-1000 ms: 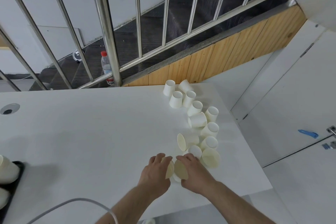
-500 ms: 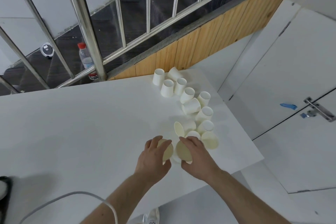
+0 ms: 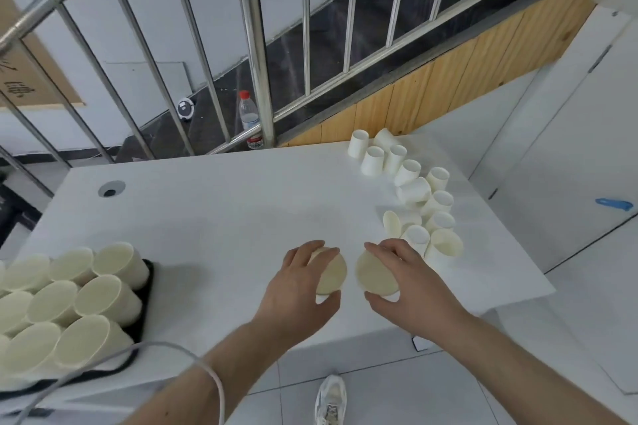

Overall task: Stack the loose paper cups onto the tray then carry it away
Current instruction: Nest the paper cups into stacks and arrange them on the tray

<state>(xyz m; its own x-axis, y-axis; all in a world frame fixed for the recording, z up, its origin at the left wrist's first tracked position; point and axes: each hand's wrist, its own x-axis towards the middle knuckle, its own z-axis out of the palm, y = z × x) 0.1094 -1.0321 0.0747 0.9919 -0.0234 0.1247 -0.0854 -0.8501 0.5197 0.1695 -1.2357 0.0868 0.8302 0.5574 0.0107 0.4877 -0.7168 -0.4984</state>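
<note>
My left hand (image 3: 297, 290) grips one white paper cup (image 3: 332, 274) and my right hand (image 3: 405, 281) grips another paper cup (image 3: 374, 274), their open mouths turned toward me, just above the white table (image 3: 224, 217) near its front edge. Several loose cups (image 3: 411, 190) lie and stand in a line along the table's right side, just beyond my right hand. At the far left a black tray (image 3: 146, 290) holds several cups (image 3: 69, 300) lying on their sides in stacked rows.
A steel stair railing (image 3: 255, 45) rises behind the table, with a water bottle (image 3: 249, 117) on the steps beyond it. The table has a cable hole (image 3: 110, 189) at the back left. A grey cable (image 3: 193, 359) crosses my left forearm. My shoe (image 3: 329, 404) shows on the tiled floor.
Both hands have lifted a cup each away from the loose pile and moved them apart. The view has swung left, bringing the tray with its cups into sight.
</note>
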